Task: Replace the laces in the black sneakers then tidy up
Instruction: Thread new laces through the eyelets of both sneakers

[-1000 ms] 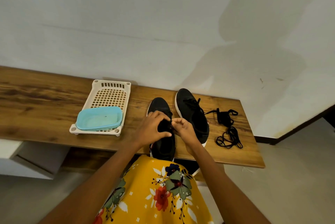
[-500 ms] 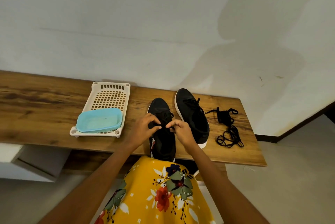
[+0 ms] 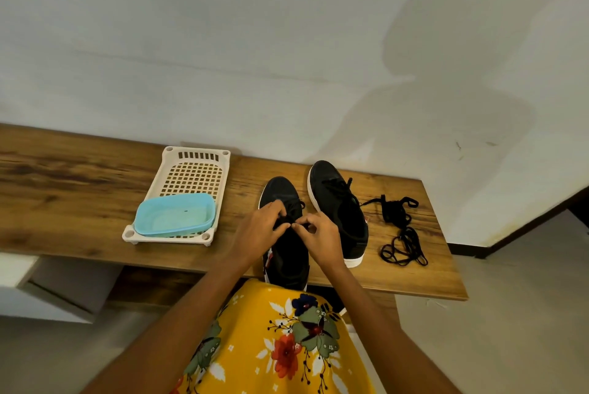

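Note:
Two black sneakers stand side by side on the wooden bench. The near sneaker points away from me, its heel at the bench's front edge. Over its lace area my left hand and my right hand meet, each pinching the sneaker's black lace with thumb and fingers. The hands hide most of the lacing. The right-hand sneaker with a white sole stands untouched, its lace tied. A loose heap of black laces lies on the bench to its right.
A cream plastic basket tray stands left of the sneakers with a light blue tub in its near end. The wooden bench runs along a white wall; its right end lies just past the loose laces. Floor lies below.
Both hands have moved a little farther along the near sneaker and their fingertips now meet on the lace. The view has shifted slightly; nothing else has moved.

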`<state>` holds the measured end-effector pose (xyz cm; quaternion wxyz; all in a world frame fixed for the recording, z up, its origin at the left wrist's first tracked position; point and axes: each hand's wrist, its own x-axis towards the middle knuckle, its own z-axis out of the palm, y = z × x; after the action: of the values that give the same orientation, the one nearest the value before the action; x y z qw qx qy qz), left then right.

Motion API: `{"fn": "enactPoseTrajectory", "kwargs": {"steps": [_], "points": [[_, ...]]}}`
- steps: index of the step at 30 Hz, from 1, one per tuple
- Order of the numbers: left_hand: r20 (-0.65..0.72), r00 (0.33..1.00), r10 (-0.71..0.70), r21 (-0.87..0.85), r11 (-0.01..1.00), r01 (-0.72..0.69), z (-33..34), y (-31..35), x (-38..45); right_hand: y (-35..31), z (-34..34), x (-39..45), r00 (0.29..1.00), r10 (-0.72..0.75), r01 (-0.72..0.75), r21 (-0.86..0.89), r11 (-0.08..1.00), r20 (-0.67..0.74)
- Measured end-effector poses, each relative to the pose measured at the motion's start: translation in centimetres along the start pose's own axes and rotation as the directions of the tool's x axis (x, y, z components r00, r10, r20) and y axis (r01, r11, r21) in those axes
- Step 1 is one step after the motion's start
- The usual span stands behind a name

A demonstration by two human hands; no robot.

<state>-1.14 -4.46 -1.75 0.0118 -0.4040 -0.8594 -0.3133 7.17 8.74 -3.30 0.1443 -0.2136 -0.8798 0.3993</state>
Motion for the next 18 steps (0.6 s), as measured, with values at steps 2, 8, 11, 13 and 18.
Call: {"fn": "enactPoseTrajectory", "kwargs": {"steps": [2,8,11,13,18], "points": [[0.005,1.0,-0.006,0.002,1.0,0.006,0.1,0.2,0.1,-0.3,-0.2,0.0,1.0,0.016,-0.016,0.001,1.0,0.006],[0.005,0.997,-0.073,0.005,0.997,0.073,0.4,0.4,0.3,-0.4,-0.6,-0.5,1.0,-0.008,0.005,0.084,0.996,0.028],[0.03,0.997,-0.076,0.042,0.996,0.075,0.3,0.6,0.4,-0.2,-0.4,-0.8,1.0,-0.004,0.001,0.12,0.993,0.027],[0.062,0.995,-0.083,0.022,0.996,0.082,0.1,0.3,0.6,-0.1,-0.4,-0.8,0.999,0.002,-0.006,0.127,0.992,0.035],[0.013,0.878,-0.478,-0.473,0.771,0.427,-0.5,-0.8,1.5,0.2,-0.6,-0.7,0.992,0.105,-0.121,0.286,0.951,0.071]]}}
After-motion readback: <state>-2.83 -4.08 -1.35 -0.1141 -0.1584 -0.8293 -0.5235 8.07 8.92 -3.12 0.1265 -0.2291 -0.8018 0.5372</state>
